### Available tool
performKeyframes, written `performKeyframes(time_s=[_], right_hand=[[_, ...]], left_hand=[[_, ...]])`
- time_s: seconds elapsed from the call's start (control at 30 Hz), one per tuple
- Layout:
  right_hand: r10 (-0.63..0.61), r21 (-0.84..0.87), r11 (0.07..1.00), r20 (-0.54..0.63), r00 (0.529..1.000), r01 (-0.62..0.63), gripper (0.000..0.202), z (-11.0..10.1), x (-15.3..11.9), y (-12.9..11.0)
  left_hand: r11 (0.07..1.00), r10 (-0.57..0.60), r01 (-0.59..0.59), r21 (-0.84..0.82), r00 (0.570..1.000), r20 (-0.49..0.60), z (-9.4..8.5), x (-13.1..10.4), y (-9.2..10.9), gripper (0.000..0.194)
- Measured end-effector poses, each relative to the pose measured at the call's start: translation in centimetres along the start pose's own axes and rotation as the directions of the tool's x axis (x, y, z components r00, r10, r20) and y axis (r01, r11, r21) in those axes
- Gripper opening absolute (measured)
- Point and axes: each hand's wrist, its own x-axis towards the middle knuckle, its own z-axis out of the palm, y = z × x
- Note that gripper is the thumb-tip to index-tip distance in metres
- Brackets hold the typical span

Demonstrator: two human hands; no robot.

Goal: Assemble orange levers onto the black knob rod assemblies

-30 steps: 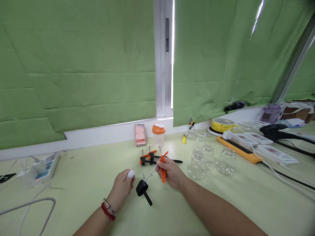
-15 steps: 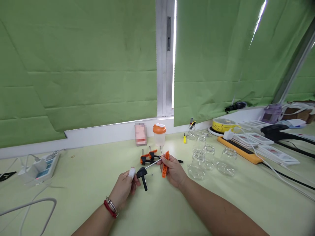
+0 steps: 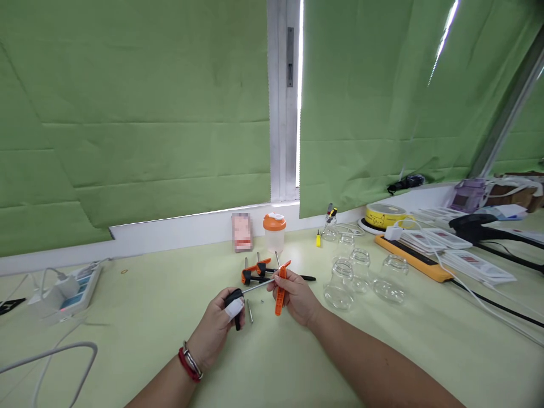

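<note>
My left hand (image 3: 216, 322), with white tape round its thumb, is closed on a black handle piece (image 3: 233, 297). From that piece a thin metal rod (image 3: 256, 286) runs up to the right. The fingers of my right hand (image 3: 298, 294) pinch an orange plastic part (image 3: 280, 294) at the rod's far end. A short metal pin (image 3: 250, 311) lies on the table between the hands, and a tiny metal piece (image 3: 262, 301) is beside it. Just behind are orange-and-black clamp-like tools (image 3: 250, 276) with upright metal rods.
Several clear glass jars (image 3: 339, 288) stand to the right, near an orange power strip (image 3: 412, 259). An orange-lidded cup (image 3: 274, 232) and a pink box (image 3: 242, 232) are at the back. White plugs and cables (image 3: 70, 289) lie at the left.
My left hand has closed round the black piece, which has moved left and turned. The orange part has tilted slightly and shifted left and down. The metal pin now shows on the table.
</note>
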Motion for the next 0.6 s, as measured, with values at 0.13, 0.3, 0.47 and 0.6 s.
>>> performKeyframes(time_s=[0.13,0.3,0.47,0.6], right_hand=[[0.049,-0.072,0.996,-0.063,0.997,-0.053,0.033,-0.15,0.05,0.0],[0.049,-0.188,0.98,-0.068,0.996,-0.061,0.037,0.08,0.0,-0.04],[0.062,-0.281,0.956,-0.07,0.996,-0.079,0.039,0.43,-0.39,-0.36],[0.058,-0.295,0.953,-0.055,0.997,-0.071,0.041,0.43,-0.5,-0.57]], left_hand=[[0.998,0.032,-0.03,0.054,0.998,-0.052,-0.04,0.11,0.07,0.029],[0.979,0.013,-0.011,0.202,1.0,-0.012,0.44,-0.23,-0.03,0.03],[0.96,0.011,-0.001,0.28,0.999,-0.036,0.63,-0.31,0.03,0.033],[0.964,-0.005,0.018,0.264,0.999,-0.053,0.48,-0.13,-0.01,0.036]])
